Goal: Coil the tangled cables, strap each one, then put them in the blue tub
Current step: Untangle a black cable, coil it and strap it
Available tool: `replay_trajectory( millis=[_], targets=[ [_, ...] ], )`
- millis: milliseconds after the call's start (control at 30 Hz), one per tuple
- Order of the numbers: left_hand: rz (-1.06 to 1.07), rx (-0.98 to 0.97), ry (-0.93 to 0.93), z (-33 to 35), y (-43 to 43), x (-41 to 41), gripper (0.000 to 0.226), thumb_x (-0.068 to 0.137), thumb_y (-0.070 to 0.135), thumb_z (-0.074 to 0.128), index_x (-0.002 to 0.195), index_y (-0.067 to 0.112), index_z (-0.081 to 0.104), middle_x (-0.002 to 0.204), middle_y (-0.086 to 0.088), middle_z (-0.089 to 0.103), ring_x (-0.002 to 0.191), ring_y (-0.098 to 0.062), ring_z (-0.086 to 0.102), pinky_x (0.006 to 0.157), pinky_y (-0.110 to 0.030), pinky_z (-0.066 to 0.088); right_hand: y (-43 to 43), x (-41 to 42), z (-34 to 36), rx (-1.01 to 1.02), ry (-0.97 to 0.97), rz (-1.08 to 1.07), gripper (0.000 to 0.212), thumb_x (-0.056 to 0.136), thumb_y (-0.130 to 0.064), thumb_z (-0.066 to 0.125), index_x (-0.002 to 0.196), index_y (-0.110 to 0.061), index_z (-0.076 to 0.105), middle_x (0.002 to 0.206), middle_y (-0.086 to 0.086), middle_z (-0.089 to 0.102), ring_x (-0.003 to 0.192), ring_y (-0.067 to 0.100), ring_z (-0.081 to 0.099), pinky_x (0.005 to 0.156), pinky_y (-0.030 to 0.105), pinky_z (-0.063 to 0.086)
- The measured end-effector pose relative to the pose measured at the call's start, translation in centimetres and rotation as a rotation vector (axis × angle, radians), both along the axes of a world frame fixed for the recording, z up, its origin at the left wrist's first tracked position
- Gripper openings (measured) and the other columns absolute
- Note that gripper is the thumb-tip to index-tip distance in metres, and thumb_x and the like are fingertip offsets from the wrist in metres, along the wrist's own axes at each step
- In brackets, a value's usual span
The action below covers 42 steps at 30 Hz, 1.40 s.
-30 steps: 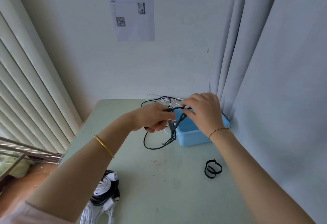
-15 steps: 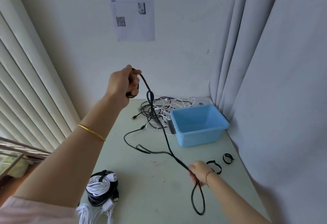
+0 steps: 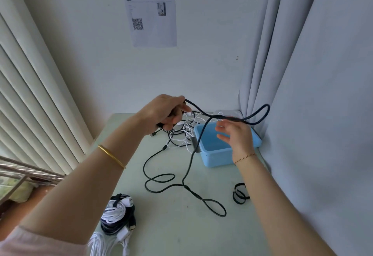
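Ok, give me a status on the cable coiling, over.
Left hand grips black cable end, raised; right hand open at its loop. Cable uncoiled, trailing on table. Tangle beside blue tub; straps lying loose.

The long cable (image 3: 183, 184) is black. The tub (image 3: 219, 158) is plain light blue. The tangle (image 3: 186, 129) beside it mixes white and black cords. The surface (image 3: 181, 235) is pale green with small dark specks. The straps (image 3: 239, 195) are black, and the bundle (image 3: 118, 213) is white and black. The bangle (image 3: 111, 155) is gold. The thread bracelet (image 3: 245, 156) is red and gold. The paper (image 3: 159, 33) is white with a black-and-white square code. The curtain (image 3: 323, 94) is grey-blue, the blinds (image 3: 30, 104) are cream and the sleeve (image 3: 24, 243) is pale pink.
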State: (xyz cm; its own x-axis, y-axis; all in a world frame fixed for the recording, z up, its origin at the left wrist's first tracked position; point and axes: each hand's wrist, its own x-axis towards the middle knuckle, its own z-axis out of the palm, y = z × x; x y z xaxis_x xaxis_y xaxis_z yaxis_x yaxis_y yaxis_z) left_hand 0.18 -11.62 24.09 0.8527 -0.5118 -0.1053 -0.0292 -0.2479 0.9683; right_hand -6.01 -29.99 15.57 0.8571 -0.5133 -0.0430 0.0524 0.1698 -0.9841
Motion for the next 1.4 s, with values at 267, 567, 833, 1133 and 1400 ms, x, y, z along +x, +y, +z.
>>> replay_trajectory(
  millis=[267,567,833,1133,1400],
  targets=[
    [-0.024,-0.087,0.24,-0.6,0.0,-0.1,0.041,0.102,0.023,0.03,0.087,-0.001,0.06,0.038,0.001,0.035,0.027,-0.008,0.016,0.031,-0.014,0.019,1.7,-0.1,-0.1,0.422,0.107,0.365,0.026,0.095,-0.036,0.048,0.108,-0.013,0.053,0.111,0.01,0.066,0.111,0.021,0.058,0.103,0.041,0.036],
    [0.064,-0.59,0.465,-0.7,0.2,0.6,0.04,0.103,0.025,0.027,0.083,0.006,0.055,0.038,0.006,0.038,0.023,-0.005,0.023,0.028,-0.014,0.017,2.7,0.0,-3.1,0.339,-0.016,0.445,0.034,0.101,-0.028,0.039,0.071,-0.014,0.048,0.057,-0.007,0.038,0.041,0.004,0.025,0.04,0.016,0.023],
    [0.221,-0.698,0.173,1.3,0.7,1.1,0.038,0.103,0.022,0.027,0.087,0.004,0.056,0.038,0.004,0.04,0.029,-0.006,0.02,0.031,-0.017,0.021,-0.8,-2.3,-15.0,-0.155,0.844,0.194,0.036,0.098,-0.02,0.037,0.065,-0.012,0.047,0.053,0.005,0.037,0.041,0.018,0.035,0.042,0.018,0.028],
    [0.046,-0.396,0.189,0.0,0.1,0.0,0.041,0.103,0.021,0.028,0.086,0.002,0.06,0.04,0.001,0.04,0.029,-0.006,0.018,0.032,-0.015,0.02,-0.2,0.3,-8.7,-0.608,0.332,-0.001,0.037,0.092,-0.005,0.042,0.061,-0.022,0.034,0.065,-0.003,0.04,0.068,0.02,0.042,0.058,0.029,0.028],
    [-0.098,-0.459,0.406,-1.4,-1.0,-1.1,0.041,0.102,0.024,0.027,0.088,0.003,0.059,0.04,0.003,0.039,0.025,-0.004,0.02,0.03,-0.014,0.017,3.9,0.3,-2.1,-0.309,-0.124,0.241,0.015,0.097,-0.016,0.049,0.087,-0.018,0.061,0.072,0.003,0.059,0.074,0.017,0.062,0.073,0.025,0.049]
  ],
)
